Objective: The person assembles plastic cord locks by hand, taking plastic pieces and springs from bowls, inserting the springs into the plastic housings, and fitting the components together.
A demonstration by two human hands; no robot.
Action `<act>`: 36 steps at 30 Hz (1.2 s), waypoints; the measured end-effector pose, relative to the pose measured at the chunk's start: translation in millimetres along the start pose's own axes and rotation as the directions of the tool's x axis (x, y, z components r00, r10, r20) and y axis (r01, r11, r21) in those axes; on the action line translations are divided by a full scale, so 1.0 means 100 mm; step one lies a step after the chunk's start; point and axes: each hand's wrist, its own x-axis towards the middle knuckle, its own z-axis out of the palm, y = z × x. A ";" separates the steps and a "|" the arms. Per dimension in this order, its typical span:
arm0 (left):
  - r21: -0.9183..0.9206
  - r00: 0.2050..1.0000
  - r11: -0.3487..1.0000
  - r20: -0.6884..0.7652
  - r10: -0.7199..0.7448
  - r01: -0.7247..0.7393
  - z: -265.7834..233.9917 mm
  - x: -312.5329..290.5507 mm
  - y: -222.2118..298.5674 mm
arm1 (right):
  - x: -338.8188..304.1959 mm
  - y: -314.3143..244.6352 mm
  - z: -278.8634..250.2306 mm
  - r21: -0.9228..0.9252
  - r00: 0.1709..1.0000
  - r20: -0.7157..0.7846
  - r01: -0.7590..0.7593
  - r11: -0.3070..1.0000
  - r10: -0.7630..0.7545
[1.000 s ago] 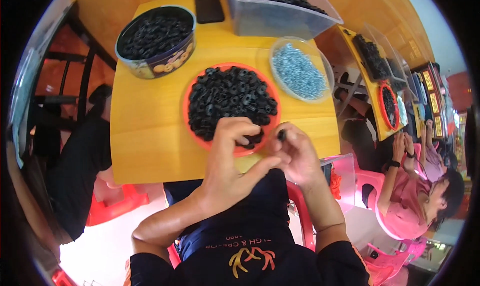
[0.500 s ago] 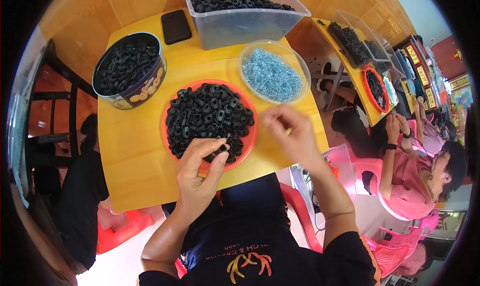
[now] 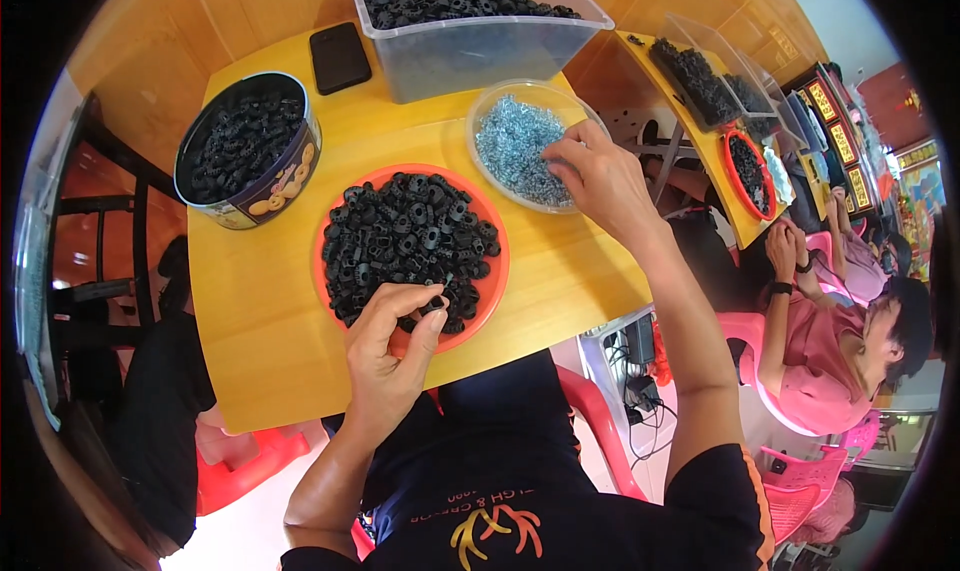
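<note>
An orange plate (image 3: 497, 271) near the table's front edge holds a heap of black ring-shaped parts (image 3: 405, 241). My left hand (image 3: 395, 346) rests at the plate's near rim, thumb and fingers pinched on one black ring. My right hand (image 3: 590, 176) reaches into a clear round bowl (image 3: 480, 106) of small silvery-blue screws (image 3: 515, 146), fingertips down among them; whether it holds one is hidden.
A round tin (image 3: 245, 151) of black rings stands at the left, a black phone (image 3: 338, 56) behind it, a large clear bin (image 3: 470, 21) of black parts at the back. To the right, another person (image 3: 850, 341) in pink sits at a second table with similar trays.
My hands, together at the plate's near edge a second ago, have separated. The right hand has moved out to the screw bowl. The left stays at the plate on a ring.
</note>
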 end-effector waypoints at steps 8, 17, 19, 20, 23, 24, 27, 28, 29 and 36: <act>-0.063 0.999 0.998 0.042 0.001 0.001 -0.06 -0.01 -0.01 | 0.03 0.13 0.05 0.578 0.938 0.041 -0.303 0.758 0.344; -0.227 0.993 0.967 0.023 -0.115 0.117 0.01 0.02 0.06 | 0.05 0.18 0.05 0.874 0.858 0.250 -0.399 0.276 0.448; -0.248 0.989 0.958 0.026 -0.145 0.146 0.03 0.03 0.08 | 0.04 0.22 0.06 0.849 0.860 0.255 -0.417 0.323 0.442; -0.288 0.984 0.941 0.041 -0.172 0.177 0.04 0.05 0.09 | 0.03 0.23 0.06 0.821 0.861 0.261 -0.436 0.370 0.436; -0.351 0.976 0.910 0.085 -0.202 0.219 0.08 0.17 0.18 | 0.03 0.22 0.07 0.837 0.866 0.253 -0.420 0.352 0.432; -0.379 0.973 0.896 0.111 -0.205 0.232 0.11 0.23 0.22 | 0.03 0.21 0.07 0.840 0.866 0.250 -0.416 0.348 0.433; -0.386 0.976 0.901 0.158 -0.147 0.198 0.25 0.52 0.32 | 0.02 0.20 0.02 0.875 0.859 0.255 -0.400 0.271 0.443; -0.359 0.971 0.907 0.171 -0.170 0.222 0.31 0.64 0.36 | 0.01 0.20 -0.01 0.898 0.846 0.280 -0.398 0.187 0.454; -0.319 0.975 0.927 0.161 -0.153 0.198 0.37 0.76 0.37 | 0.01 0.19 -0.03 0.915 0.835 0.307 -0.391 0.101 0.457; -0.275 0.994 0.961 0.108 0.002 0.028 0.86 1.35 0.05 | 0.00 -0.05 -0.17 0.955 0.883 0.296 -0.282 -0.092 0.364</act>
